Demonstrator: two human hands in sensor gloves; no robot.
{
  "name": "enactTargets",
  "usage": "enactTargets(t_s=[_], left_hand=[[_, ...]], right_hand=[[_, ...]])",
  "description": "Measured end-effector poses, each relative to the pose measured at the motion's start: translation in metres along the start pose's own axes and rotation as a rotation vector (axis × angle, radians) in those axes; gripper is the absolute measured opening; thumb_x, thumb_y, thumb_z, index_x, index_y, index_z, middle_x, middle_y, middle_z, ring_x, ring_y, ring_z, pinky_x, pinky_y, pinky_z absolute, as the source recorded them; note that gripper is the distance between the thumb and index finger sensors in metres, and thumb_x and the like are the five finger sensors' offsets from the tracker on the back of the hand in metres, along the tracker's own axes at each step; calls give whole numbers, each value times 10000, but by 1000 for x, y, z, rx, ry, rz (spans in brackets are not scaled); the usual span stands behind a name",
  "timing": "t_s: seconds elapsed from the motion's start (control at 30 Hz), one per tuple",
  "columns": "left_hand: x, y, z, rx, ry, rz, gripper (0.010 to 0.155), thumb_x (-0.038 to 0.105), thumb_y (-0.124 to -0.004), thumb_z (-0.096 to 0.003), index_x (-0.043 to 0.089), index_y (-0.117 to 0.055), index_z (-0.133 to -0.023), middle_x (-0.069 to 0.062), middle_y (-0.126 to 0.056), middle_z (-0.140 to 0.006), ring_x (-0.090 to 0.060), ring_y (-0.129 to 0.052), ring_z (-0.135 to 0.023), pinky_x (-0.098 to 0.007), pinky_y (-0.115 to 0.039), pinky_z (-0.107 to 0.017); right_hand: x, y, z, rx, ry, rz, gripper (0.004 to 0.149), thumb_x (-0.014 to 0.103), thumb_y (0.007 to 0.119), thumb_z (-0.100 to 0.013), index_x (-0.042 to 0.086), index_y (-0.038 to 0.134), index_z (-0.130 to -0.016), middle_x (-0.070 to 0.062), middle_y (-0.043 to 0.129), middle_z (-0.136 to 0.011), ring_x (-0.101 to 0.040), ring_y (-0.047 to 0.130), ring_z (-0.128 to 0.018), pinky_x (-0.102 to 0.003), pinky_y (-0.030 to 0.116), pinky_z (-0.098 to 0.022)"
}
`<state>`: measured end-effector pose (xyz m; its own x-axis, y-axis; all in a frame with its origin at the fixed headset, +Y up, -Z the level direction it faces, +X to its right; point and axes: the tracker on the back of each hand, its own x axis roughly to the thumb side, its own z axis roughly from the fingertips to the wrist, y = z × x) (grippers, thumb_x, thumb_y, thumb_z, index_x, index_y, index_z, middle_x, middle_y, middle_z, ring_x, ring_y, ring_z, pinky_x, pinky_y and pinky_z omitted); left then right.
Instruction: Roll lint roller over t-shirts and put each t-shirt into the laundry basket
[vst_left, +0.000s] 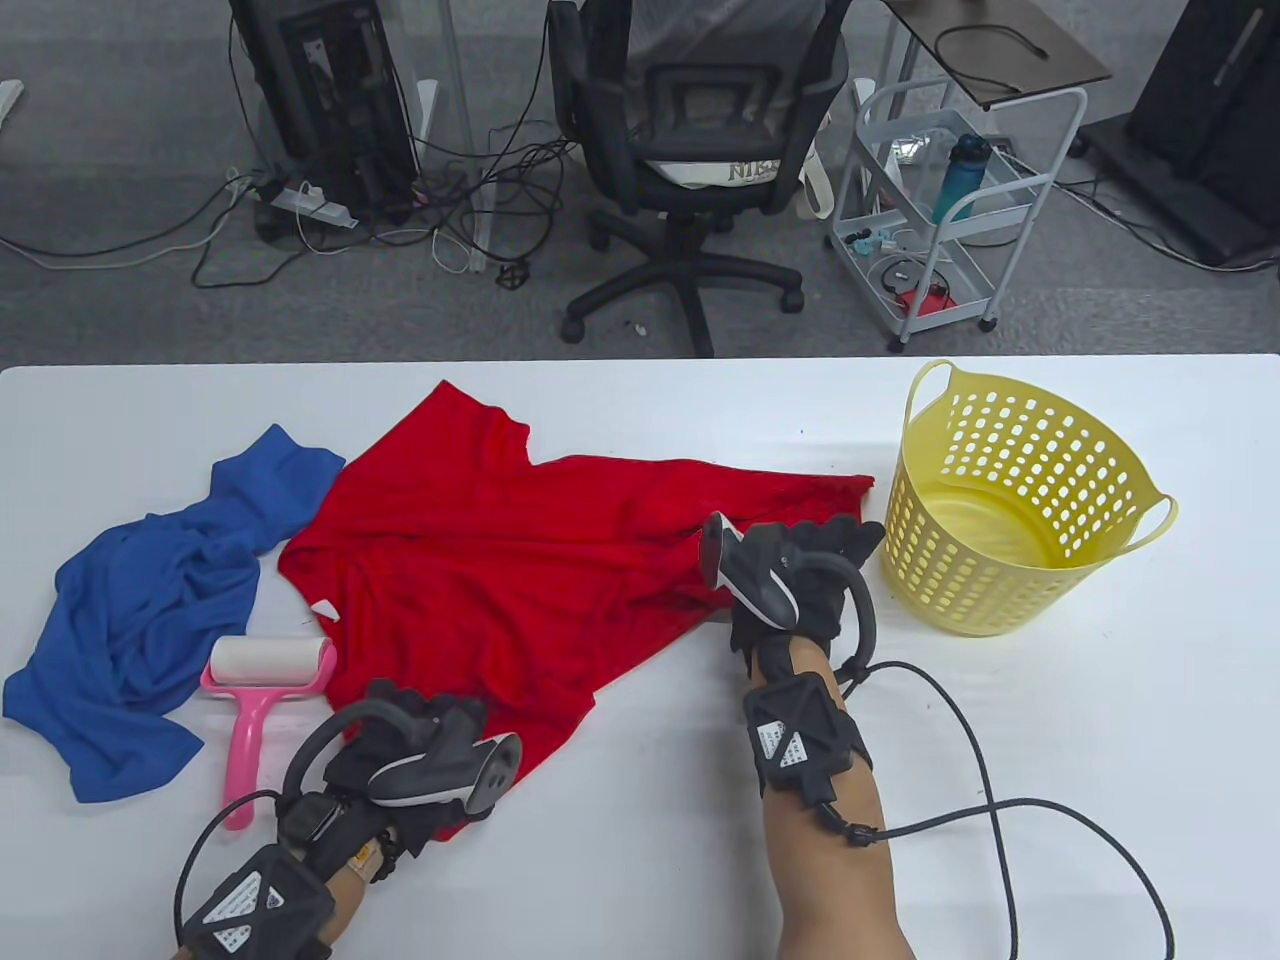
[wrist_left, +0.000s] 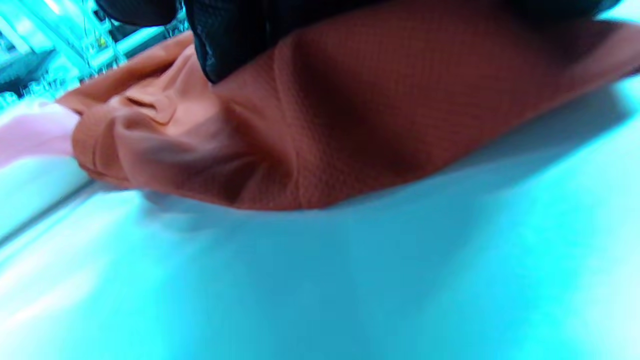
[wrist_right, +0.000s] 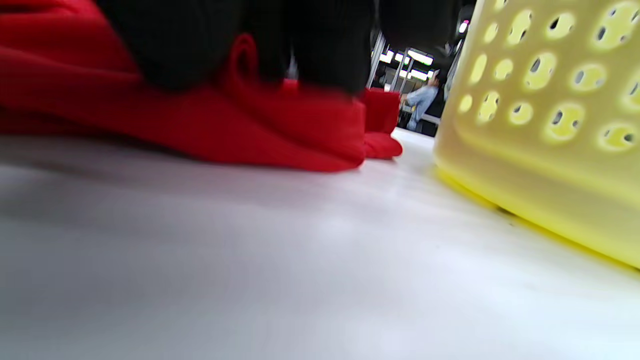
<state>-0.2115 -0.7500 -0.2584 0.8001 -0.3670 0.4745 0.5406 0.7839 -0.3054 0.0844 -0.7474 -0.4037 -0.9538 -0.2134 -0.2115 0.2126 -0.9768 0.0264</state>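
Note:
A red t-shirt (vst_left: 500, 560) lies spread over the middle of the white table. My left hand (vst_left: 450, 712) grips its near corner, where the cloth (wrist_left: 350, 125) bunches up under the gloved fingers (wrist_left: 240, 35). My right hand (vst_left: 840, 535) holds the shirt's right edge, and a fold of red cloth (wrist_right: 250, 130) rises between its fingers (wrist_right: 320, 45). The yellow perforated laundry basket (vst_left: 960, 580) stands just right of that hand, with its wall (wrist_right: 550, 100) close in the right wrist view. A pink lint roller (vst_left: 262, 680) lies on the table between the red shirt and a crumpled blue t-shirt (vst_left: 150, 610).
A black cable (vst_left: 985, 800) from my right wrist loops over the table's near right part. Beyond the far table edge stand an office chair (vst_left: 690, 130) and a white wire cart (vst_left: 950, 210). A person shows far off in the right wrist view.

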Motion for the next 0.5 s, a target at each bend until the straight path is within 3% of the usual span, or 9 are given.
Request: enactTargets(t_s=[0.07,0.27,0.33,0.37,0.43,0.47,0.5], left_hand=[[-5,1,0,43,17,29,871,669,-600,-365,176,-515,-1078,-94,-733,-1077,-392,-754,-1005,-682,-548,-716],[-10,-6,1,93,18,10,901,671,-600,-359,135,-498,-1076,-81,-769,-1022,-364,-801,-966,-673,-568,-707],[-13,-7,0,102,22,30,905,671,-610,-356,133,-501,-1075,-77,-778,-1009,-363,-807,-958,-674,-568,-706],[-13,-7,0,93,25,27,909,674,-618,-353,138,-495,-1077,-74,-771,-1011,-361,-802,-961,-677,-563,-708],[-12,-9,-2,82,24,4,939,681,-645,-337,141,-473,-1084,-83,-743,-1025,-371,-778,-975,-687,-546,-711],[-11,-10,-3,69,24,-13,944,678,-646,-332,148,-455,-1089,-90,-719,-1036,-376,-759,-987,-691,-535,-716],[-10,-10,-3,77,29,-20,933,672,-638,-323,162,-470,-1086,-89,-715,-1031,-375,-760,-986,-689,-536,-717]], right_hand=[[-7,-11,7,-150,-35,-26,448,369,794,-356,239,837,-783,-57,904,-806,-433,751,-897,-765,377,-653],[-70,-58,53,-198,-73,-228,450,357,797,-365,250,836,-800,-95,856,-878,-483,691,-931,-770,372,-652],[-97,-67,73,-141,-52,-243,449,352,810,-365,255,852,-802,-118,840,-909,-513,661,-944,-778,363,-650],[-112,-69,84,-55,-58,-230,450,353,812,-369,260,853,-807,-127,825,-928,-520,650,-951,-779,360,-651],[-133,-59,98,195,-91,-197,463,339,820,-396,257,840,-851,-164,774,-986,-558,587,-974,-794,321,-648],[-141,-49,104,325,-43,-124,475,322,807,-419,255,806,-890,-172,744,-1011,-573,551,-985,-797,303,-649],[-147,-41,110,307,18,-47,480,317,808,-409,236,814,-881,-178,766,-991,-566,608,-961,-789,341,-649]])
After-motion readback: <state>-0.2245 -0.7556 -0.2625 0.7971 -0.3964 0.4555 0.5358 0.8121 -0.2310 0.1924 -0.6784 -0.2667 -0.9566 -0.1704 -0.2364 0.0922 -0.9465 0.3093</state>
